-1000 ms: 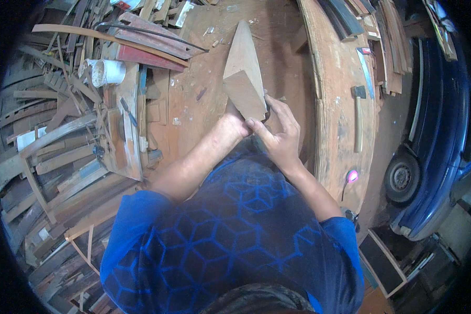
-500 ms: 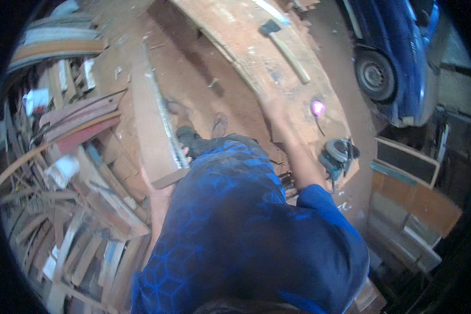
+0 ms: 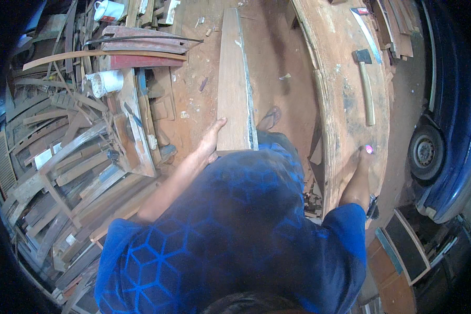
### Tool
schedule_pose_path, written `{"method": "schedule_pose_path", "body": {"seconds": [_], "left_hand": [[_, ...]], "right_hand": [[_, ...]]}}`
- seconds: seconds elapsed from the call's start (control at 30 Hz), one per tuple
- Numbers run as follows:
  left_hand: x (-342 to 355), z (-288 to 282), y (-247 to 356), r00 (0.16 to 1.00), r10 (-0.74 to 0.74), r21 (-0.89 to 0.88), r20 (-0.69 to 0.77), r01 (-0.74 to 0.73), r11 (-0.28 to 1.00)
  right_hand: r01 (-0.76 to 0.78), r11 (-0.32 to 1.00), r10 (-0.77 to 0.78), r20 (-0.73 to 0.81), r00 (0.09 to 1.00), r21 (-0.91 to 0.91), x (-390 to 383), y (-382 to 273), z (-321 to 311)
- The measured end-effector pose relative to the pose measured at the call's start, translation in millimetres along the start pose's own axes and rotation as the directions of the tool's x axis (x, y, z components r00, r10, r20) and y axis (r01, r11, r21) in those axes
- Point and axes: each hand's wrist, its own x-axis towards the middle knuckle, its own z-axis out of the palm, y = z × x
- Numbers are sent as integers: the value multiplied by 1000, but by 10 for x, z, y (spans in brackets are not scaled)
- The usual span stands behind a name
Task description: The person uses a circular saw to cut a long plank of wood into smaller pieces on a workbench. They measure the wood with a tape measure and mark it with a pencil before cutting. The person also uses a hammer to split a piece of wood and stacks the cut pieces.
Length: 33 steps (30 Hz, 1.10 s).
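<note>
A long, flat wooden board [image 3: 231,83] points away from me, with a pale, rough strip along its right edge. My left hand [image 3: 213,138] grips its near end from the left, thumb on top and fingers beneath. Over on the workbench [image 3: 345,99], my right hand [image 3: 365,155] has closed around a small, round pink tape measure [image 3: 369,149], part of which shows past the fingers. Farther up the bench lies a hatchet [image 3: 366,86] with a dark head and pale wooden handle.
Stacked wood offcuts [image 3: 83,162] fill the left side, with white buckets [image 3: 107,82] among them. A long blue-and-white blade-like piece [image 3: 367,34] rests on the bench's far end. Beyond the bench stands a blue car [image 3: 455,125]. Framed panels [image 3: 407,246] lean at lower right.
My right hand has moved across the bench to the pink tape measure and taken hold of it. The view has turned, and the board now sits nearer the middle, still in my left hand.
</note>
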Motion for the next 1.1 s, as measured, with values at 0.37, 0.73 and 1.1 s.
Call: {"method": "schedule_pose_path", "body": {"seconds": [0.37, 0.73, 1.1], "left_hand": [[-4, 332, 473, 876, 474, 649, 90, -413, 639], [-102, 31, 561, 921, 384, 286, -70, -351, 892], [-132, -334, 112, 954, 278, 348, -110, -225, 910]], "right_hand": [[-547, 301, -891, 435, 131, 781, -3134, -3098, -1162], [445, 397, -775, 553, -306, 803, -3967, -4189, -1658], [605, 343, -707, 621, -339, 719, -3505, -3875, -1550]]}}
